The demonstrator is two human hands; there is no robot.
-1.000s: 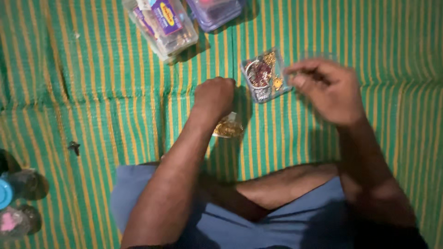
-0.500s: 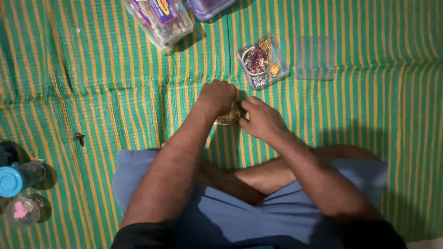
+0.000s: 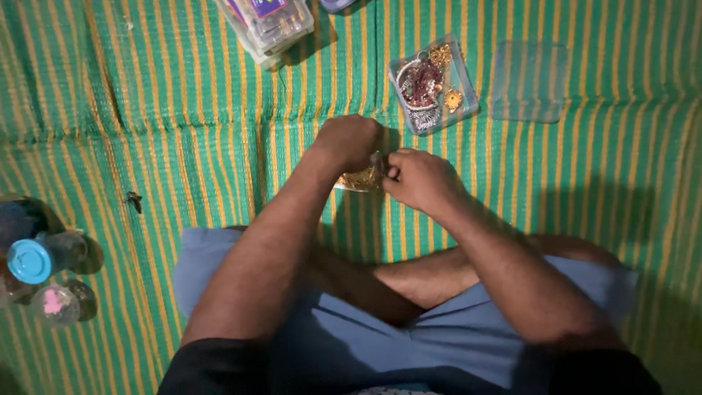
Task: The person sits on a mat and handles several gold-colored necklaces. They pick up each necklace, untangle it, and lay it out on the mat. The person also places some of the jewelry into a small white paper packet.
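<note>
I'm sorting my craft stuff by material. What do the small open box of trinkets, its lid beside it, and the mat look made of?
The small open box looks like clear, glossy plastic: its contents show through the walls. The lid seems the same clear plastic, since the stripes show through it. The mat looks like woven plastic or reed strips, matte, green with yellow stripes and creases; which of the two, I cannot tell.

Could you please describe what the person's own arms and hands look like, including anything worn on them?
Both forearms are bare, with no sleeves showing on them. The left hand and right hand wear no gloves; no rings, bangles or watch are visible. Blue shorts cover the lap.
</note>
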